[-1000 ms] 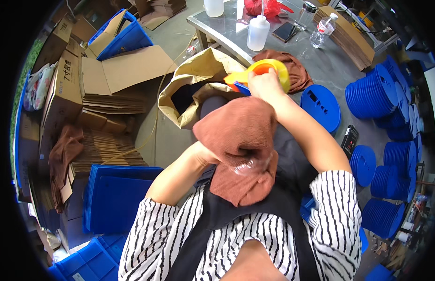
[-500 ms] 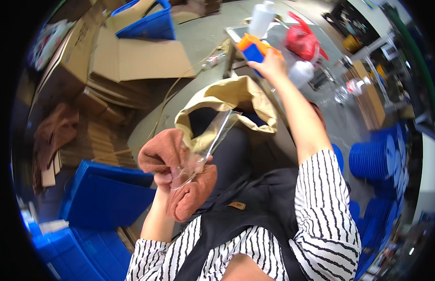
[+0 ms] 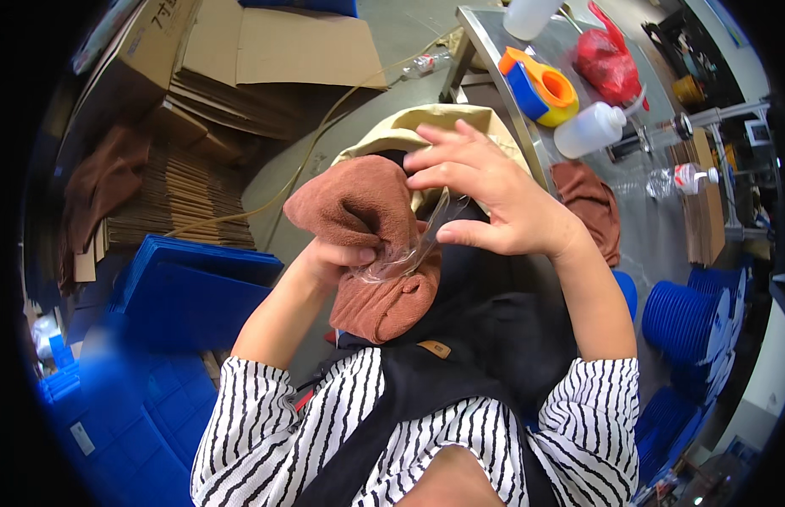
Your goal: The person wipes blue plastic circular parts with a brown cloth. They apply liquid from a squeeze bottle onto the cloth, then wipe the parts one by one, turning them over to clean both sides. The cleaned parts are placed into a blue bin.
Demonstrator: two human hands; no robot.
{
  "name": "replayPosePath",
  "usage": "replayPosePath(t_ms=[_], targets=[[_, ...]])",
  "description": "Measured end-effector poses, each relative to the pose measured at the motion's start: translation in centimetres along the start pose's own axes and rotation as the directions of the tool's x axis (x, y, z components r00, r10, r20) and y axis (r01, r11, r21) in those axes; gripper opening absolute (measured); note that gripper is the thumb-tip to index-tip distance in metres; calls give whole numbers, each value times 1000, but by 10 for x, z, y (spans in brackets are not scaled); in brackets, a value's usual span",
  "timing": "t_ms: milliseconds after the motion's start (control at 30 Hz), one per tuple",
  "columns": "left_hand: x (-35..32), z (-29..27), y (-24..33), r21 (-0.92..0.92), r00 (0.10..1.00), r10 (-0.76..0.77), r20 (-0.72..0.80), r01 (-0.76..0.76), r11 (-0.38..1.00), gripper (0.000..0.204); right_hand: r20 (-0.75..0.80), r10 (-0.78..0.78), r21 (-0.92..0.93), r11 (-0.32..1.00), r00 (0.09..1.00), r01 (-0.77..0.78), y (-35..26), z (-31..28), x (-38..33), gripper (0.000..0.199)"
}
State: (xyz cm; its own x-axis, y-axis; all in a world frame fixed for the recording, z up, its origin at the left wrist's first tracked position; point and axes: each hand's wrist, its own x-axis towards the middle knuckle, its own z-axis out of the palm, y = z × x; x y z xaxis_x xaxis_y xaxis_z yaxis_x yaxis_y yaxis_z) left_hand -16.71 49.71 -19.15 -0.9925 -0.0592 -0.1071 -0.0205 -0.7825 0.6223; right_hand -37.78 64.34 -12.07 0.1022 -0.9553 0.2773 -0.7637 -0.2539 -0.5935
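A thick reddish-brown towel (image 3: 350,198), bunched and narrowed at its middle, is gripped by my left hand (image 3: 332,256) in front of my lap. A strip of clear tape (image 3: 397,264) crosses its middle, and a loose length rises toward my right hand (image 3: 498,194). That hand hovers just right of the towel, fingers spread and slightly blurred; I see nothing held in it. An orange, blue and yellow tape dispenser (image 3: 524,89) rests on the metal table (image 3: 515,127). Behind the towel, an open cream fabric bag (image 3: 384,133) is partly covered.
On the table are a white squeeze bottle (image 3: 588,131), a red plastic bag (image 3: 608,66) and a clear bottle (image 3: 675,180). Flattened cardboard (image 3: 308,51) is stacked at left, above blue plastic panels (image 3: 185,296). Blue spools (image 3: 684,321) stand at right.
My right hand has let go of the tape dispenser on the table and come back to the towel, opening. My left hand has raised the towel slightly and moved it right.
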Motion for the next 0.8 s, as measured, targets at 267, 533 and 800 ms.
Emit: replayPosePath(t_ms=[267,533,800], targets=[[4,23,-24,98,986,-22,166,6,995,79,-68,204,260,949,977,-180,-30,1,-61,10],[7,74,-48,135,964,-123,237,93,986,79,-398,283,50,957,873,-287,-72,12,-128,14],[39,115,-79,333,905,-306,294,204,921,86,-570,620,346,776,538,-528,-114,28,-184,11]])
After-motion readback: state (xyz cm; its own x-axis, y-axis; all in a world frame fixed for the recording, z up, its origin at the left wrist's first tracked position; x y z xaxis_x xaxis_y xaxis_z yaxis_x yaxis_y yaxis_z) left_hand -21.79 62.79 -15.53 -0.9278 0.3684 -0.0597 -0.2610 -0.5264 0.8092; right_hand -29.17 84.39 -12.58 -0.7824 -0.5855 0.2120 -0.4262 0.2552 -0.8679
